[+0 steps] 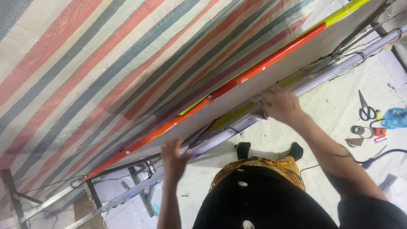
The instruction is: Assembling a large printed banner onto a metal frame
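Head view, looking down the front of the person's body. A long grey panel (271, 74) runs diagonally from lower left to upper right, its upper edge trimmed with an orange-red strip (254, 70) that turns yellow-green towards the far end. The panel rests along a pale metal rail (335, 70) belonging to a metal frame (91, 193), whose legs and cross-braces show at lower left. Behind the panel hangs a tarpaulin (106, 63) striped in red, grey-green and beige.

Left hand (174, 159): raised against the lower edge of the panel, fingers spread and part-curled, blurred. It touches the panel edge; whether it actually grips cannot be told.

Right hand (280, 105): placed further along the same lower edge, fingers bent over it and closed on the panel's rim, knuckles uppermost. The forearm extends back to the lower right.

Floor, right side: a white sheet covering (322, 140) carries black-handled scissors (365, 108), a blue plastic bag (396, 117) just beside them, a roll of dark tape (358, 129) and a small orange tool (379, 132) (kind not discernible). A dark cable (381, 157) crosses near the right elbow. Thin wires trail along the rail at upper right.

The person's dark-socked feet stand on the sheet beneath the panel.
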